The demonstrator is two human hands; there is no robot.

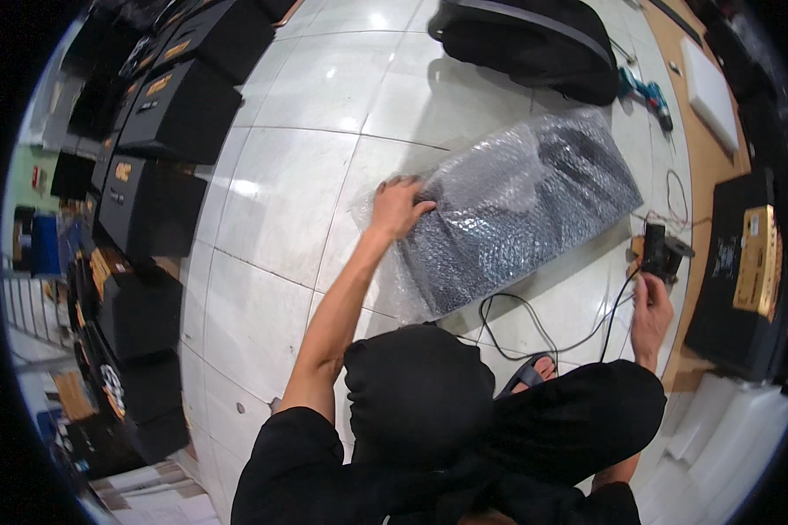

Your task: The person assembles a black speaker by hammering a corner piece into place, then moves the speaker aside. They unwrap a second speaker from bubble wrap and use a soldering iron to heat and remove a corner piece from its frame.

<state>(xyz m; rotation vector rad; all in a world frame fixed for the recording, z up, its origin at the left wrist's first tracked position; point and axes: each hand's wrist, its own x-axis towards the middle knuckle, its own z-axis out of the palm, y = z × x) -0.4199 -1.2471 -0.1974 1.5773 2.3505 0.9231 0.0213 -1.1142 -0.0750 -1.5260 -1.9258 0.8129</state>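
Left hand (398,210), grip unclenched, rests on the dark rectangular bubble-wrapped package (508,241) on the white tiled floor (271,206), apparently steadying it. Right hand (652,315) adjoins a black corded tool (654,247); grip indeterminable.

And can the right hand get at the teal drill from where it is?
Probably not without leaning forward: the teal drill lies well ahead of the right hand, past the black tool.
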